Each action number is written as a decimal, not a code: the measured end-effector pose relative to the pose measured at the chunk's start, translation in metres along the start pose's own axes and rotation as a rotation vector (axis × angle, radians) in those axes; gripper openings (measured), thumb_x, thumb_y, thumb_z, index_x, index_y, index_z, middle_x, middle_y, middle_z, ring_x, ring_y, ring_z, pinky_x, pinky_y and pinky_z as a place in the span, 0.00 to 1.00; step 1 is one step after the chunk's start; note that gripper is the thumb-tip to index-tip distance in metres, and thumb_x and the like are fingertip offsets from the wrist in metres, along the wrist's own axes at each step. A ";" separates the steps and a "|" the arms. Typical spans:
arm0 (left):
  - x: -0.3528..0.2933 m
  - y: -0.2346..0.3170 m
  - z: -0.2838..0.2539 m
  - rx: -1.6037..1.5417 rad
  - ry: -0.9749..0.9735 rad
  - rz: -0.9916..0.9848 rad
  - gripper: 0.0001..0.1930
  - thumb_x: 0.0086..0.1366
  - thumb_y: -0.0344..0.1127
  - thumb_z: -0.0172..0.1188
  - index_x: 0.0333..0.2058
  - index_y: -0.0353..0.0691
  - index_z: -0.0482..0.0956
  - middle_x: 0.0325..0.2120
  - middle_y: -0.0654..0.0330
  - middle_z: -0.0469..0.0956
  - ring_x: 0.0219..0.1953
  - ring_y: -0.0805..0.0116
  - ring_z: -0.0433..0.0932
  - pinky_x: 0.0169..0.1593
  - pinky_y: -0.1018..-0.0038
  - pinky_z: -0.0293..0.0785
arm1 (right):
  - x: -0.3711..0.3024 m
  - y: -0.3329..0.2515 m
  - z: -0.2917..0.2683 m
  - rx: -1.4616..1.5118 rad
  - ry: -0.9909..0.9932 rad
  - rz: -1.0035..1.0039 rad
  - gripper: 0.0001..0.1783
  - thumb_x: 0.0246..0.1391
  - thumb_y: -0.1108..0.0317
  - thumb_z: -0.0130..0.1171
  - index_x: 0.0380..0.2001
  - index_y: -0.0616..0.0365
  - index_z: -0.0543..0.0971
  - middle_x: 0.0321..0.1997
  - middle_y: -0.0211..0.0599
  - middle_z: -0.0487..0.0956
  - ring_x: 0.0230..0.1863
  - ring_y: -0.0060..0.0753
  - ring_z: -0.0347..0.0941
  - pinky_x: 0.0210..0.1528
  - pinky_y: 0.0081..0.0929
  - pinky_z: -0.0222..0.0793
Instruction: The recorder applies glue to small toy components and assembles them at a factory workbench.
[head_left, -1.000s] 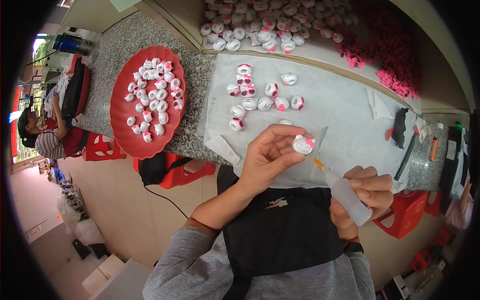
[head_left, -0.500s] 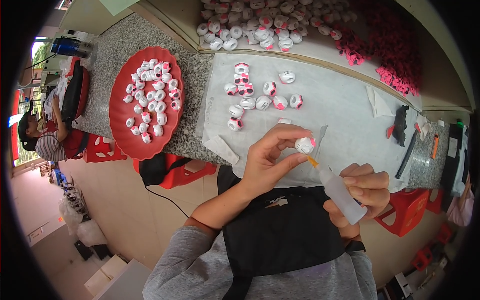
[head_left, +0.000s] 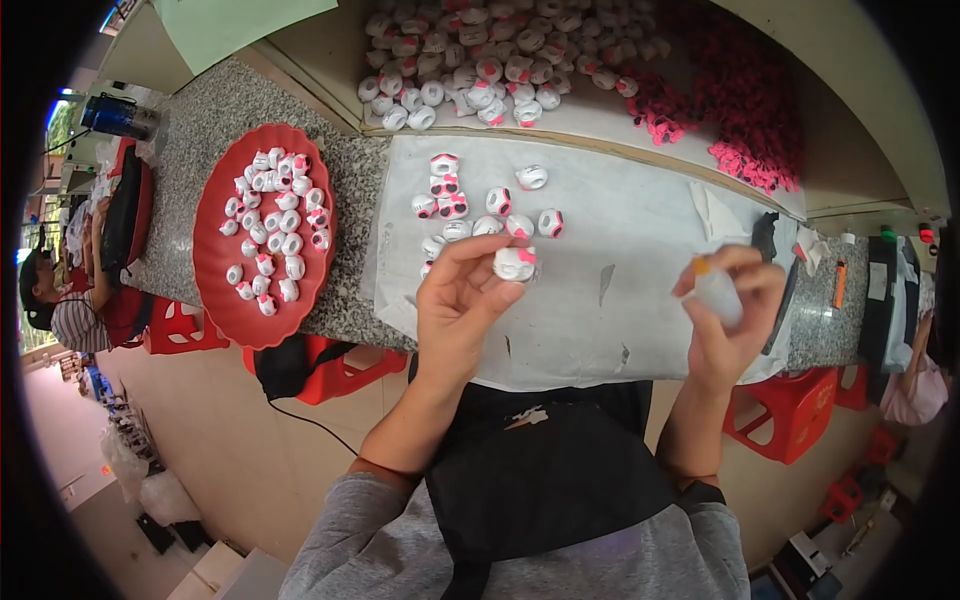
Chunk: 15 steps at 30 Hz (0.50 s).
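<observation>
Between thumb and fingertips, my left hand pinches a small white toy head with pink on its top, held above the paper-covered bench. My right hand is closed around a translucent squeeze bottle with an orange nozzle, which points upward; both are a little blurred. The bottle is well apart from the toy head. Just beyond my left hand, several similar white-and-pink heads lie on the white paper sheet. My left hand hides some of them.
A red scalloped tray full of such heads stands at left on the speckled bench. On the back shelf are a heap of white heads and a pile of small pink parts. Red stools flank me. Another person sits far left.
My right hand has drawn the bottle away to the right from the toy head and tipped its nozzle up. My left hand still holds the head, now farther left. The view has shifted.
</observation>
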<state>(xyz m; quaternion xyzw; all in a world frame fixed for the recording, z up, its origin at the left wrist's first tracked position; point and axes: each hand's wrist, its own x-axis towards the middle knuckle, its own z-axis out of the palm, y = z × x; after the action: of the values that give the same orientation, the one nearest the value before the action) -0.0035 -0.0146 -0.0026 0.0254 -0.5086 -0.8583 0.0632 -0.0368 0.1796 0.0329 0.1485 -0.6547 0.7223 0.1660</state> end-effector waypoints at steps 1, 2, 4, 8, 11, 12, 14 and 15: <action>0.001 0.002 -0.002 0.001 0.002 0.006 0.18 0.47 0.21 0.53 0.39 0.34 0.63 0.38 0.52 0.67 0.39 0.69 0.68 0.43 0.73 0.65 | 0.010 0.007 -0.006 -0.074 -0.037 0.118 0.15 0.35 0.79 0.51 0.28 0.59 0.60 0.28 0.40 0.64 0.26 0.27 0.64 0.25 0.19 0.65; 0.002 0.005 -0.004 -0.011 0.015 0.015 0.18 0.47 0.22 0.53 0.39 0.34 0.63 0.38 0.52 0.67 0.39 0.69 0.68 0.43 0.72 0.66 | 0.021 0.013 -0.011 -0.161 -0.072 0.233 0.15 0.35 0.79 0.51 0.29 0.60 0.60 0.28 0.39 0.65 0.28 0.27 0.65 0.26 0.20 0.65; 0.001 0.008 -0.006 -0.027 0.032 0.032 0.18 0.47 0.23 0.54 0.40 0.34 0.63 0.38 0.52 0.67 0.39 0.69 0.69 0.43 0.72 0.66 | 0.045 0.028 -0.011 -0.216 -0.183 0.266 0.15 0.36 0.78 0.52 0.31 0.60 0.63 0.28 0.35 0.66 0.30 0.27 0.66 0.26 0.22 0.65; -0.002 0.008 -0.006 -0.047 0.029 0.036 0.18 0.48 0.23 0.54 0.40 0.34 0.63 0.38 0.52 0.67 0.39 0.69 0.69 0.43 0.72 0.66 | 0.091 0.066 -0.008 -0.741 -0.188 0.108 0.15 0.38 0.66 0.56 0.30 0.62 0.68 0.26 0.39 0.71 0.28 0.34 0.69 0.27 0.28 0.64; -0.002 0.007 -0.008 -0.040 0.045 0.049 0.18 0.48 0.23 0.54 0.40 0.34 0.63 0.38 0.52 0.67 0.38 0.69 0.69 0.43 0.72 0.66 | 0.099 0.077 0.003 -1.208 -0.154 0.028 0.18 0.37 0.58 0.57 0.28 0.62 0.71 0.24 0.45 0.72 0.27 0.42 0.68 0.29 0.31 0.63; -0.001 0.006 -0.009 -0.034 0.049 0.052 0.18 0.48 0.23 0.54 0.40 0.34 0.63 0.38 0.52 0.67 0.38 0.69 0.69 0.43 0.72 0.67 | 0.100 0.081 0.006 -1.339 -0.145 0.032 0.21 0.36 0.55 0.57 0.27 0.62 0.73 0.24 0.48 0.72 0.28 0.45 0.68 0.30 0.32 0.62; 0.001 0.006 -0.010 -0.030 0.062 0.052 0.18 0.48 0.23 0.54 0.40 0.34 0.63 0.38 0.52 0.68 0.38 0.69 0.69 0.43 0.72 0.67 | 0.101 0.087 0.010 -1.353 -0.130 0.041 0.21 0.35 0.54 0.57 0.27 0.62 0.73 0.24 0.48 0.72 0.28 0.46 0.68 0.30 0.32 0.62; 0.001 0.005 -0.011 -0.037 0.060 0.047 0.18 0.48 0.23 0.54 0.40 0.34 0.63 0.37 0.52 0.68 0.38 0.69 0.69 0.43 0.72 0.67 | 0.100 0.089 0.012 -1.370 -0.113 0.052 0.21 0.35 0.54 0.57 0.27 0.61 0.74 0.23 0.49 0.72 0.28 0.47 0.68 0.29 0.32 0.62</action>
<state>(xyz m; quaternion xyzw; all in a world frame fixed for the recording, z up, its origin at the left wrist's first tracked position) -0.0030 -0.0265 -0.0033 0.0379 -0.4911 -0.8646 0.0991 -0.1655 0.1647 -0.0023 0.0315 -0.9747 0.1403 0.1708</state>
